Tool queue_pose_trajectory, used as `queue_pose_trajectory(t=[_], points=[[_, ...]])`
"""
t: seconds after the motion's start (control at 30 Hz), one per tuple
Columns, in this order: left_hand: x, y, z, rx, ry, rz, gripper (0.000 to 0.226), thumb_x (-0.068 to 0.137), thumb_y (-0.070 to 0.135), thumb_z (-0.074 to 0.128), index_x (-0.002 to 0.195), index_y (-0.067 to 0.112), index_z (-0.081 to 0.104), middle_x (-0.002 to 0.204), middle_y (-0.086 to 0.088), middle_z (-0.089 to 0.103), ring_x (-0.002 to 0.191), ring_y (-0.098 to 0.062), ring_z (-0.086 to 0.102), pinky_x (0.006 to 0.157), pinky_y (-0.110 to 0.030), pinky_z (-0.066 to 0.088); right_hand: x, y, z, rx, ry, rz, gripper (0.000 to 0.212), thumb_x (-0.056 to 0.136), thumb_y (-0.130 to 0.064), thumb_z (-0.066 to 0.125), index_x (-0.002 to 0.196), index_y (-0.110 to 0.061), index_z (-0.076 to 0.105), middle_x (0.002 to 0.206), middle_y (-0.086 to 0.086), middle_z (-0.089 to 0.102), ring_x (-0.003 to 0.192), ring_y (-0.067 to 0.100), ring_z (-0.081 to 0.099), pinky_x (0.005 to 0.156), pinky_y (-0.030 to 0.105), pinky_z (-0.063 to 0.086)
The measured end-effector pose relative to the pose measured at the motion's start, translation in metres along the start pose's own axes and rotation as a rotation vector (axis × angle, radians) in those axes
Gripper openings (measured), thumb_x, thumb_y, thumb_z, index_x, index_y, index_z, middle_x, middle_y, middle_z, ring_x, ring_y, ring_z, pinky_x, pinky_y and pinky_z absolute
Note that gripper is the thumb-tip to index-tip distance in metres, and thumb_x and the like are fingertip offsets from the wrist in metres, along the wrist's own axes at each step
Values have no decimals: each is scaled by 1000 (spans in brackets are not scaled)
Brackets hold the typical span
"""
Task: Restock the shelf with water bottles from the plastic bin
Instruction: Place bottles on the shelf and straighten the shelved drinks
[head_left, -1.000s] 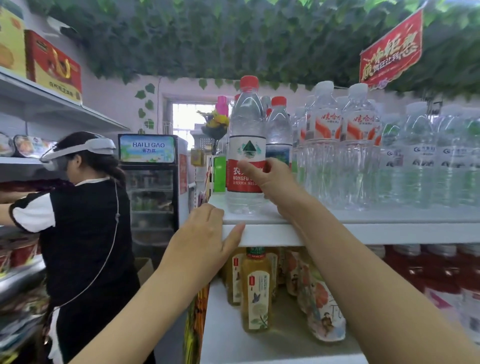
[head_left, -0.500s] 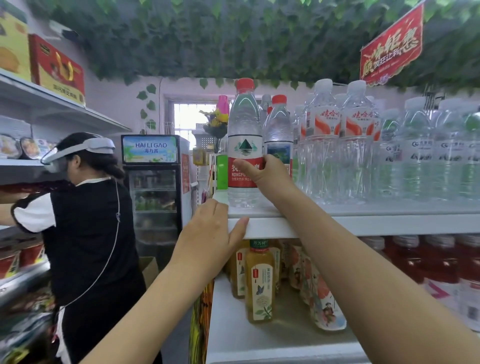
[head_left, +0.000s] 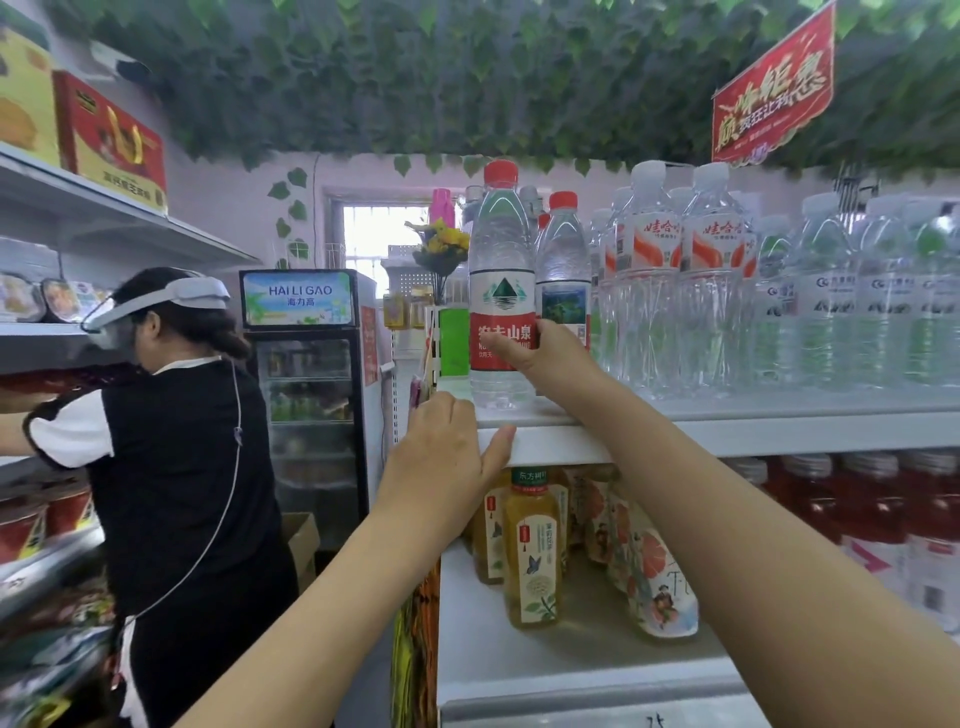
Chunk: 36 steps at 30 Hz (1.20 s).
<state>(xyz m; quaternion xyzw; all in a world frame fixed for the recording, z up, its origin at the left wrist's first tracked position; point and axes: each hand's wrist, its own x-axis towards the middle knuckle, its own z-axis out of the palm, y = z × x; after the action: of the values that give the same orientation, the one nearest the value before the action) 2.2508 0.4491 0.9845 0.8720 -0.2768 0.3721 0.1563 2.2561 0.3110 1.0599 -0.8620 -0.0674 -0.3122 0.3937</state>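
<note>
Setting down a red-capped water bottle (head_left: 501, 291), upright at the left end of the shelf (head_left: 727, 431), base seemingly on the board, near 12 o'clock in view. Gripped at the red label by the right hand (head_left: 543, 356), thumb across the front and fingers (head_left: 546, 328) curled round the far side. Braced from below by the left hand (head_left: 441, 457), at 7 o'clock from the bottle, fingers bent over the shelf's front corner, thumb flat along its edge, nothing else held. Looks like the placing step, close to done. To finish well: push the base fully back from the lip, hold it vertical, turn the label forward, and let go only once steady. Mind the second red-capped bottle (head_left: 563, 270) just beside at 3 o'clock, near enough to knock. Beyond that, rows of white-capped bottles (head_left: 654, 270) filling the board toward 3 o'clock, so probably little spare room. Beware the open corner at 9 o'clock, a likely place for a tipped bottle to go over. Below at 6 o'clock, tea bottles (head_left: 532, 545) on the lower shelf (head_left: 571, 675). Farther out at 9 o'clock, a person in black (head_left: 182, 467) at another rack, with a drinks fridge (head_left: 311, 389) behind. No plastic bin in view.
</note>
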Motion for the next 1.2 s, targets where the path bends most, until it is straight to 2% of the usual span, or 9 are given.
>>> queue_pose_trajectory(t=[0.07,0.17,0.27,0.43,0.53,0.63,0.8,1.0,1.2], points=[[1,0,0,21,-43,4,81,85,61,-3,129,9,41,121,-8,44,111,-20,41,90,-28,39,-4,0,-3,-41,-53,20,29,89,-44,58,99,-17,55,96,6,65,77,16,56,70,31,48],[1,1,-3,-38,-44,-52,56,93,50,24,121,7,45,117,-8,46,108,-22,43,89,-32,41,-13,-3,-8,-80,-123,15,27,90,-34,60,111,-17,56,102,2,64,82,13,56,65,21,42],[3,2,-10,-50,-97,-29,50,96,46,30,124,7,44,118,-7,44,111,-21,42,93,-32,41,-24,-7,-14,-138,-126,14,32,92,-31,58,120,-18,55,105,-2,62,95,15,56,76,24,39],[1,17,-35,0,-185,-66,53,96,47,35,128,7,44,125,-9,47,118,-23,43,100,-37,40,-47,-7,-39,-351,-96,4,10,94,-31,54,97,-21,52,81,-11,48,72,6,46,60,21,34],[-7,38,-51,45,-183,-70,53,96,46,37,131,6,43,127,-10,47,118,-24,44,100,-37,41,-66,-4,-60,-478,-112,-11,30,93,-32,54,113,-11,53,108,2,57,94,16,56,74,25,45],[-19,64,-64,81,-172,-81,52,96,43,38,132,6,41,130,-11,43,121,-25,40,102,-39,38,-94,1,-84,-582,-145,-20,50,93,-33,53,135,-8,43,135,9,48,120,25,48,96,33,40],[-55,114,-80,81,-175,-133,46,95,39,42,126,4,45,125,-12,43,118,-26,40,99,-37,38,-148,21,-129,-654,-210,-52,49,93,-35,52,134,-8,44,135,11,48,120,27,48,97,36,41],[-101,169,-89,108,-254,-183,42,96,37,42,116,1,48,115,-14,44,109,-28,42,92,-36,39,-210,52,-171,-758,-315,-69,45,90,-36,53,124,-8,48,125,14,51,114,30,50,85,33,41],[-149,196,-80,135,-261,-183,42,94,36,44,118,2,50,122,-16,49,112,-32,45,89,-38,39,-263,86,-185,-739,-369,-21,52,87,-38,56,129,-9,46,129,14,51,117,32,50,94,41,45]])
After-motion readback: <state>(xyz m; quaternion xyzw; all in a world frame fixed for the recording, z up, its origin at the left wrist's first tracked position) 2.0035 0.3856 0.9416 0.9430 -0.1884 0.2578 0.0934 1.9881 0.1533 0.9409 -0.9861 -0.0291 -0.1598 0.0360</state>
